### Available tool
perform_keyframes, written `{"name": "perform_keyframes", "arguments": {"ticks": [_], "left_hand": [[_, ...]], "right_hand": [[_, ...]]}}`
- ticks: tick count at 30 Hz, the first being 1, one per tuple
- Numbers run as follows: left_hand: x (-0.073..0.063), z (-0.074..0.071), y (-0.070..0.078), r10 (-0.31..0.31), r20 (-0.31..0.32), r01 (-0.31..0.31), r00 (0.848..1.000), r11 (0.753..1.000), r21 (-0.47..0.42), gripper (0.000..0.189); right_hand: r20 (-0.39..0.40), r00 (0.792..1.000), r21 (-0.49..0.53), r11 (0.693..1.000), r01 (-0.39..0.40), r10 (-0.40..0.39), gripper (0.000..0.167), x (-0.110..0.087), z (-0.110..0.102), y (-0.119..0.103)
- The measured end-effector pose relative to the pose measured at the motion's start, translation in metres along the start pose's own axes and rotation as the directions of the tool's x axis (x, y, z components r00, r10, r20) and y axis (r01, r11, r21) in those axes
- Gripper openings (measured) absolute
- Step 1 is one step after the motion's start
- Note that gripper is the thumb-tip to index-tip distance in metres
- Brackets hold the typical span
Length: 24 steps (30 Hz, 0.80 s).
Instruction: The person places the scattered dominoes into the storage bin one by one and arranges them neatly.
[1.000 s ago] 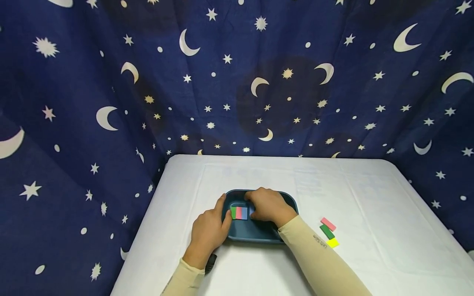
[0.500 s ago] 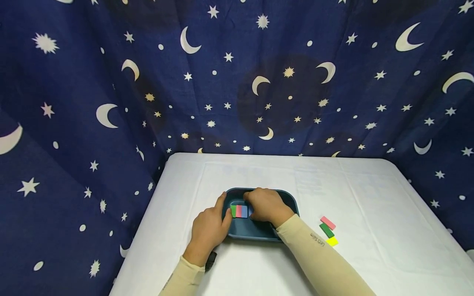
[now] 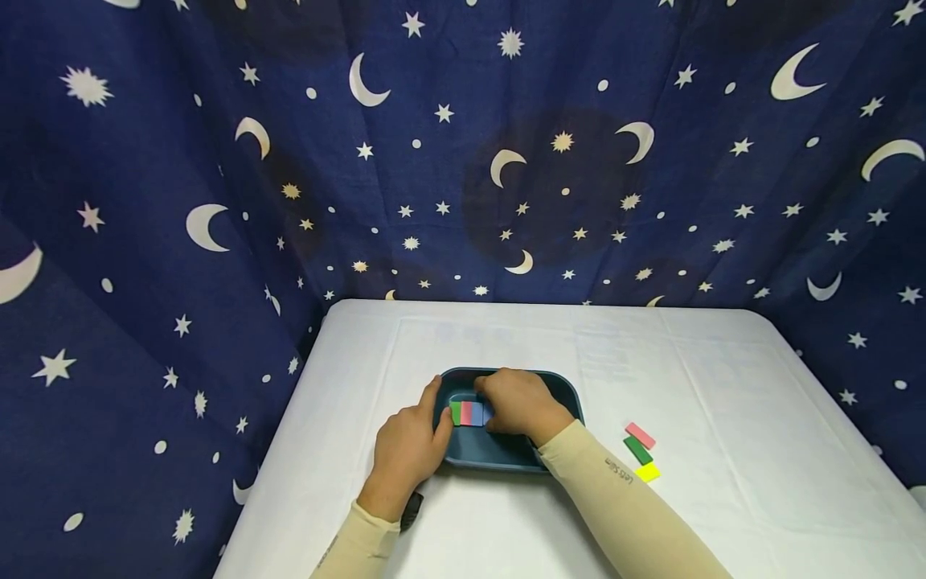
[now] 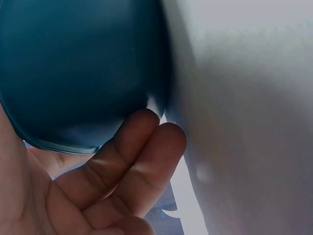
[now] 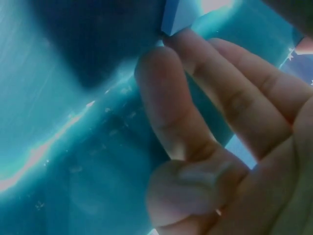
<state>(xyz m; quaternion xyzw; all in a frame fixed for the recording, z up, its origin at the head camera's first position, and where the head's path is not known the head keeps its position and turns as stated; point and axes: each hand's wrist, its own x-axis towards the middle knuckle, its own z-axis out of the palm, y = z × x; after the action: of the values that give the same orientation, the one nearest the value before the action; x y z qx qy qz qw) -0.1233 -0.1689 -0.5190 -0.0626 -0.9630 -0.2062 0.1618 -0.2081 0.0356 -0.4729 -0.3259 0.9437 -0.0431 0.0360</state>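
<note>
My left hand (image 3: 411,450) grips the left end of a dark teal tray (image 3: 499,465), thumb over the rim; in the left wrist view, two fingers bend against its outer wall. Inside the tray, green (image 3: 456,413), pink (image 3: 466,413) and blue (image 3: 477,413) blocks stand side by side in a row. My right hand (image 3: 524,402) reaches into the tray and holds another blue block (image 3: 488,414) at the row's right end, partly hidden by the hand. The right wrist view shows fingertips touching this block's edge; the thumb's contact is unclear.
On the white-covered table (image 3: 723,386), right of the tray, lie a pink block (image 3: 640,435), a green block (image 3: 638,450) and a yellow block (image 3: 648,472), near my right sleeve. A dark blue curtain (image 3: 434,177) with moons and stars hangs behind and beside the table.
The blue block at my right hand has shifted slightly left, closing the narrow gap to the row. My left hand and the tray stay in place.
</note>
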Motion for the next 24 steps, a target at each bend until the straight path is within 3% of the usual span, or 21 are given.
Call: {"name": "perform_keyframes", "arguments": {"ticks": [24], "left_hand": [[0.0017, -0.0015, -0.0003, 0.005, -0.004, -0.005, 1.0, 1.0, -0.013, 0.059]], "right_hand": [[0.036, 0.999, 0.041, 0.999, -0.025, 0.024, 0.055, -0.0023, -0.009, -0.0001]]}}
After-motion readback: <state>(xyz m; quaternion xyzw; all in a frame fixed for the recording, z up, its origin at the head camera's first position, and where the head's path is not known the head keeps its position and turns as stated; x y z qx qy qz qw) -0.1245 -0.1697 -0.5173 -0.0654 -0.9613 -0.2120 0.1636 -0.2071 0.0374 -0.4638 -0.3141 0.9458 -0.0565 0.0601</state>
